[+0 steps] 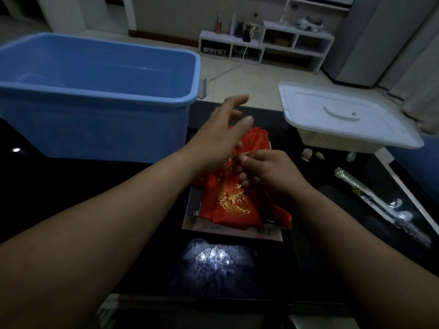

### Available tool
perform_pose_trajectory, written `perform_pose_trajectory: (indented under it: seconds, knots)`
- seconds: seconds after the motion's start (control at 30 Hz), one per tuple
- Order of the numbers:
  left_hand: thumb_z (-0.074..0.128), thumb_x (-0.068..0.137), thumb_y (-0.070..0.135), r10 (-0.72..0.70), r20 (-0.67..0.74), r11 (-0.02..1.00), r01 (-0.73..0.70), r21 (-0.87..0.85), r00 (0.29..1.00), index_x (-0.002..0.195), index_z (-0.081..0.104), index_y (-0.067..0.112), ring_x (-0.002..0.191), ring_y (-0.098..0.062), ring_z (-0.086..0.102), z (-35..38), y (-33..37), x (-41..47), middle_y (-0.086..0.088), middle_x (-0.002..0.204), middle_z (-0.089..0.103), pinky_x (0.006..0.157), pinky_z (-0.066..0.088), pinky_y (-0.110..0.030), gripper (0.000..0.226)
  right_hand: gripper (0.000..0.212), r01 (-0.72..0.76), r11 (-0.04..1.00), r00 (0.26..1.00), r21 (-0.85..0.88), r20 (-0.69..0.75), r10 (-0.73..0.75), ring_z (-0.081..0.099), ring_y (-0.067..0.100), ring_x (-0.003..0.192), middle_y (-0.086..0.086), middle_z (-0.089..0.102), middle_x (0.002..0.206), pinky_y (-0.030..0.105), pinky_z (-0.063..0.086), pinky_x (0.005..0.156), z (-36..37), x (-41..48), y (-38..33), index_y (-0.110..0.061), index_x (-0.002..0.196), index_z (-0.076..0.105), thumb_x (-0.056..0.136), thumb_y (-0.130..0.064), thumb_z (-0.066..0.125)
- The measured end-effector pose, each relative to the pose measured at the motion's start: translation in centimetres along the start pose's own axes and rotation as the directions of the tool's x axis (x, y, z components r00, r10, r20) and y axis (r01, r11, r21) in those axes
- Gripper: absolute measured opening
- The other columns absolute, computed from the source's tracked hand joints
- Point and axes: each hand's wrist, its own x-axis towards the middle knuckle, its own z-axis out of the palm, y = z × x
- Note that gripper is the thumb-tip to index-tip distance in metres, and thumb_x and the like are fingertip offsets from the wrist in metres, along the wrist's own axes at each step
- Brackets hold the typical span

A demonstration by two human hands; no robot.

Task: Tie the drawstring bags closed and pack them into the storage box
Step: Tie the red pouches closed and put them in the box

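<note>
Nearest the lens, two bare forearms, reaching forward from the bottom corners over a glossy black surface (71, 186); between them, a bright white glare (213, 257) on the gloss. Farther on, at mid-surface, a heap of red drawstring bags (232, 205) with gold embroidery, lying on a pale sheet (197, 224); near edge of that sheet showing below the cloth.

Left hand (221, 136) raised over the far side of the heap; fingers straight and loosely spread, gripping nothing, blurred at the tips. Right hand (266, 172) low at the heap's right side; fingers curled in and pinching at the red cloth near its top; whether cord or fabric, cannot tell.

Blue storage box (99, 91) left of the heap, open-topped, standing on the surface; its near right corner just beside the left wrist; blue inner walls in view.

To the right, well apart from the bags, a white lid (344, 115) resting on a pale basket (332, 141), rim overhanging the basket walls; a dark open strip of surface between heap and basket. Small pale bits (308, 154) just in front of the basket; a long clear-wrapped packet (370, 198) lying along the right edge. Beyond the far edge, tiled floor and a low white shelf unit (266, 43).
</note>
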Motion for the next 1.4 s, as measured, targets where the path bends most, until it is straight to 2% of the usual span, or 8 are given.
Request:
perform_pose_trajectory:
  seconds: [0.07,0.2,0.43,0.77,1.03,1.23,1.3,1.4]
  knots:
    - [0.057,0.103,0.036,0.011,0.03,0.974,-0.018,0.224,0.999,0.145,0.05,0.03,0.116,-0.009,0.059,-0.6,-1.1,-0.9,0.004,0.136,0.053,0.102,0.051,-0.033,0.043,0.019,-0.056,0.982,0.998,0.179,0.019,0.053,0.061,0.013,0.059,0.009,0.067,0.074,0.021,0.053,0.055,-0.3,0.2,0.2,0.009,0.103,0.069,0.105,-0.007,0.058]
    - [0.067,0.099,0.03,-0.059,0.244,0.91,-0.048,0.412,0.968,0.13,0.062,0.03,0.1,-0.002,0.064,-0.9,-2.7,-2.8,0.012,0.111,0.069,0.091,0.055,-0.031,0.032,0.017,-0.083,0.977,0.996,0.195,0.041,0.076,0.061,0.012,0.061,0.01,0.068,0.076,0.022,0.052,0.056,-0.6,0.4,0.3,0.004,0.1,0.071,0.104,-0.007,0.058]
    - [0.072,0.096,0.026,-0.025,0.08,0.924,-0.008,0.383,0.996,0.1,0.072,0.024,0.086,-0.002,0.064,-0.2,-3.2,-2.7,0.012,0.092,0.07,0.073,0.048,-0.022,0.004,0.017,0.042,0.999,0.999,-0.001,0.0,-0.042,0.063,0.012,0.068,0.013,0.072,0.084,0.024,0.051,0.061,-1.0,0.5,0.5,-0.003,0.107,0.075,0.104,-0.01,0.06]
    - [0.063,0.1,0.027,-0.045,0.13,0.904,-0.016,0.428,0.99,0.087,0.062,0.026,0.077,-0.003,0.057,-0.5,-2.8,-2.9,0.01,0.085,0.063,0.062,0.039,-0.023,0.014,0.012,0.139,0.974,0.987,-0.177,-0.053,-0.151,0.07,0.015,0.074,0.016,0.077,0.09,0.032,0.053,0.07,-1.7,0.4,1.1,-0.016,0.103,0.078,0.101,-0.019,0.067]
    - [0.059,0.105,0.031,-0.177,0.339,0.961,0.087,0.264,0.924,0.09,0.063,0.014,0.066,-0.007,0.053,-3.3,-1.6,-3.0,0.005,0.078,0.061,0.064,0.045,-0.024,0.023,0.011,0.174,0.967,0.98,-0.185,-0.059,-0.188,0.069,0.012,0.073,0.005,0.077,0.086,0.024,0.053,0.067,-2.2,0.3,0.7,-0.013,0.104,0.075,0.102,-0.014,0.064]
    - [0.061,0.102,0.04,-0.061,0.495,0.904,-0.162,0.395,0.867,0.085,0.07,0.022,0.069,-0.008,0.061,-0.8,-0.5,-4.5,0.006,0.077,0.068,0.066,0.049,-0.032,0.026,0.01,0.212,0.95,0.977,-0.23,0.01,-0.215,0.071,0.011,0.074,0.005,0.076,0.083,0.027,0.054,0.069,-1.8,0.2,0.4,-0.015,0.099,0.075,0.097,-0.008,0.069]
    - [0.055,0.104,0.043,-0.084,0.44,0.927,-0.093,0.364,0.894,0.087,0.071,0.018,0.07,-0.014,0.061,-1.2,-0.7,-4.2,0.002,0.078,0.067,0.067,0.047,-0.034,0.034,0.01,0.223,0.94,0.975,-0.257,0.072,-0.211,0.073,0.016,0.078,0.007,0.077,0.087,0.029,0.057,0.071,-2.2,0.1,0.1,-0.016,0.099,0.076,0.097,-0.009,0.07]
    - [0.059,0.104,0.032,0.022,0.181,0.959,-0.072,0.275,0.983,0.103,0.069,0.025,0.09,-0.007,0.061,-2.8,-1.6,-3.0,0.005,0.101,0.064,0.078,0.047,-0.027,0.013,0.01,0.262,0.93,0.959,-0.258,0.173,-0.223,0.07,0.017,0.081,0.013,0.077,0.094,0.026,0.056,0.072,-3.1,-0.2,-0.6,-0.014,0.101,0.074,0.096,-0.007,0.071]
